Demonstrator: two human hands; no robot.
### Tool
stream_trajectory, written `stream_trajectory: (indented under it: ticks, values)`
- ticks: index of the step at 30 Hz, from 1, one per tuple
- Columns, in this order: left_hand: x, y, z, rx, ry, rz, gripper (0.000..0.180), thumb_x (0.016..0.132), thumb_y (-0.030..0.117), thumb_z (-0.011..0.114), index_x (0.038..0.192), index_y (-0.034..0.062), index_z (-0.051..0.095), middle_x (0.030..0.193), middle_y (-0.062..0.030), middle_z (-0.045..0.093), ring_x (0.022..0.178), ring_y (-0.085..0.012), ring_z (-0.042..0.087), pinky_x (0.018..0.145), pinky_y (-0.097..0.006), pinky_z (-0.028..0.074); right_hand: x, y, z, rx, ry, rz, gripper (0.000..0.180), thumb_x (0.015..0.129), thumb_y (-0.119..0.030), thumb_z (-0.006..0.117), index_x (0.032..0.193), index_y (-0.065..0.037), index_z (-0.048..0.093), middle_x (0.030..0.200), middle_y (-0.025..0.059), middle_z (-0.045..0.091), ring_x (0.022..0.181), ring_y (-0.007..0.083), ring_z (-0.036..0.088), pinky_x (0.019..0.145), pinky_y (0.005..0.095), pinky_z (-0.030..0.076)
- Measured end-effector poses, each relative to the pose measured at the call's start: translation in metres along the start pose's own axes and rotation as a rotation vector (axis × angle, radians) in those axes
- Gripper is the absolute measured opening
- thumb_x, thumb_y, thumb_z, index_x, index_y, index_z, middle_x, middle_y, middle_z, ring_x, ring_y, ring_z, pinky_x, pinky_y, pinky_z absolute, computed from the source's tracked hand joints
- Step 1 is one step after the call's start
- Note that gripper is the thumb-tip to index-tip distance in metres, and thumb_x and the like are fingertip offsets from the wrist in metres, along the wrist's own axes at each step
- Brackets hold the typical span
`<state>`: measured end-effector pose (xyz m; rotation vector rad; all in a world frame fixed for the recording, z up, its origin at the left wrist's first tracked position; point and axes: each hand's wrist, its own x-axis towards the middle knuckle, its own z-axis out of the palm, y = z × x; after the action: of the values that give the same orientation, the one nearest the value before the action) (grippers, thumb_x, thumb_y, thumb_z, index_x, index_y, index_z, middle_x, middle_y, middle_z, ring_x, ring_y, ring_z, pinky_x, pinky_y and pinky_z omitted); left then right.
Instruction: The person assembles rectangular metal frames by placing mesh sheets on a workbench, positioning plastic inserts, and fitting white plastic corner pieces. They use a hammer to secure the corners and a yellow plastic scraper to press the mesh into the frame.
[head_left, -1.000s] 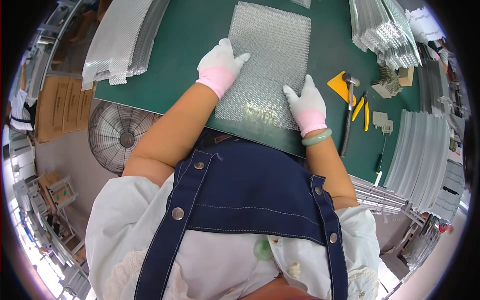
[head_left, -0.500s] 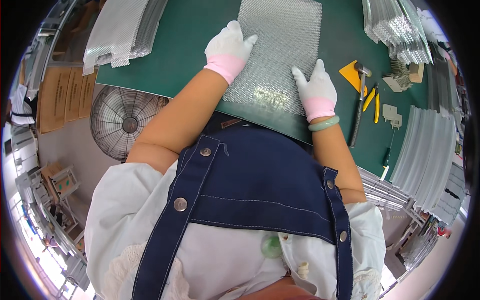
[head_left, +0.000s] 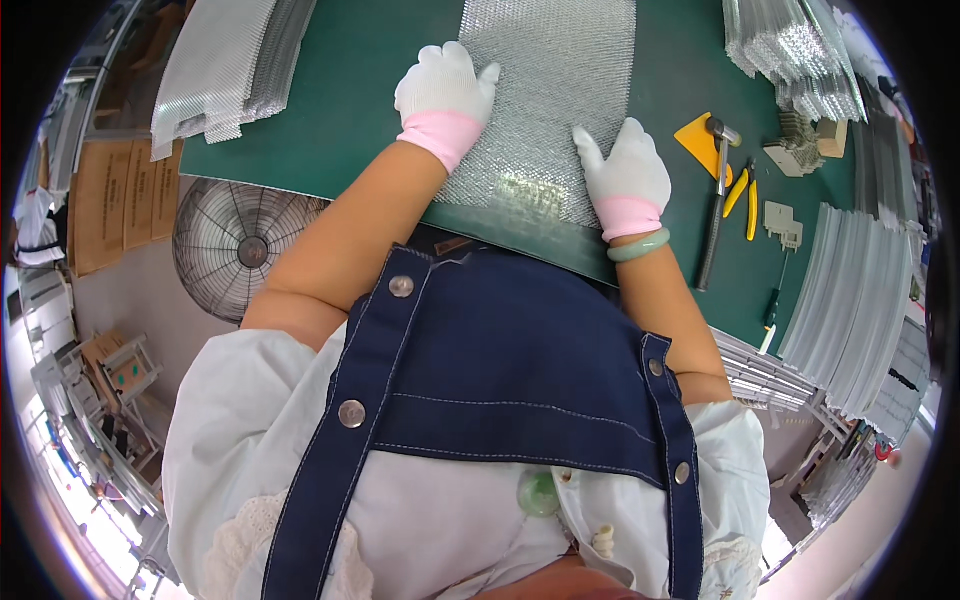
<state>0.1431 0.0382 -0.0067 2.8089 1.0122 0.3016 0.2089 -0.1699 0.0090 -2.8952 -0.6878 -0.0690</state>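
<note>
A silvery sheet of fine metal mesh lies flat on the green table, one end near the table's front edge. My left hand, in a white glove with a pink cuff, rests along the sheet's left edge. Its thumb points out over the mesh and its fingers are apart from it. On the opposite edge, nearer to me, lies my right hand in a matching glove. That thumb also stands away from the extended fingers, over the mesh. Neither hand is closed around anything that I can see.
Right of the sheet lie a hammer, a yellow scraper, yellow-handled pliers and a screwdriver. Stacked mesh sheets stand at far left and far right. Light panels line the right edge. A fan stands left of the table.
The whole view has shifted slightly, so the table and tools appear a little further left. Both hands stay at the sheet's edges; the left hand's fingers look slightly more spread.
</note>
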Motion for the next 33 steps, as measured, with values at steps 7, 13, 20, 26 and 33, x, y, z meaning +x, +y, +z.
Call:
stream_trajectory:
  ticks: [7, 13, 20, 26, 33]
  values:
    - [-0.002, 0.000, -0.013, -0.095, -0.050, 0.000, 0.063, 0.084, 0.058, 0.066, 0.106, -0.0011, 0.061, 0.104, -0.0196, 0.063, 0.090, -0.0361, 0.068, 0.075, -0.046, 0.057, 0.003, 0.006, -0.010, 0.116, -0.074, -0.039, 0.070, 0.082, -0.062, 0.067, 0.108, 0.001, 0.055, 0.103, 0.0211, 0.065, 0.096, 0.0392, 0.066, 0.082, 0.0447, 0.054]
    - [0.004, -0.006, -0.029, -0.220, -0.217, 0.024, 0.076, 0.074, 0.060, 0.076, 0.114, -0.0024, 0.060, 0.110, -0.0232, 0.062, 0.101, -0.0363, 0.066, 0.086, -0.039, 0.056, 0.006, 0.018, -0.020, 0.203, -0.199, -0.155, 0.090, 0.072, -0.056, 0.079, 0.129, 0.007, 0.049, 0.121, 0.0237, 0.061, 0.112, 0.0388, 0.061, 0.095, 0.0425, 0.050]
    - [-0.005, 0.009, -0.047, -0.005, -0.097, -0.050, 0.083, 0.067, 0.061, 0.080, 0.118, 0.0003, 0.055, 0.119, -0.0228, 0.058, 0.108, -0.0352, 0.063, 0.088, -0.041, 0.054, 0.001, -0.012, -0.049, -0.198, -0.205, 0.074, 0.088, 0.064, -0.062, 0.082, 0.122, -0.002, 0.052, 0.109, 0.0197, 0.062, 0.101, 0.0308, 0.066, 0.087, 0.0396, 0.055]
    - [-0.034, -0.013, -0.044, -0.374, -0.261, 0.345, 0.034, 0.094, 0.032, 0.059, 0.107, 0.0005, 0.062, 0.106, -0.0220, 0.064, 0.104, -0.0361, 0.062, 0.092, -0.045, 0.050, -0.031, 0.017, -0.016, 0.202, 0.054, -0.478, 0.029, 0.082, -0.031, 0.072, 0.098, -0.007, 0.065, 0.087, 0.0124, 0.064, 0.082, 0.0331, 0.064, 0.072, 0.0440, 0.051]
    - [-0.100, -0.049, -0.045, -0.217, -0.187, 0.915, 0.059, 0.085, 0.034, 0.068, 0.130, -0.0012, 0.054, 0.138, -0.0222, 0.052, 0.137, -0.0412, 0.039, 0.115, -0.057, 0.026, -0.089, 0.019, -0.014, 0.083, -0.043, -0.597, 0.092, 0.067, -0.060, 0.077, 0.134, -0.002, 0.054, 0.141, 0.0323, 0.042, 0.134, 0.0501, 0.037, 0.115, 0.0570, 0.026]
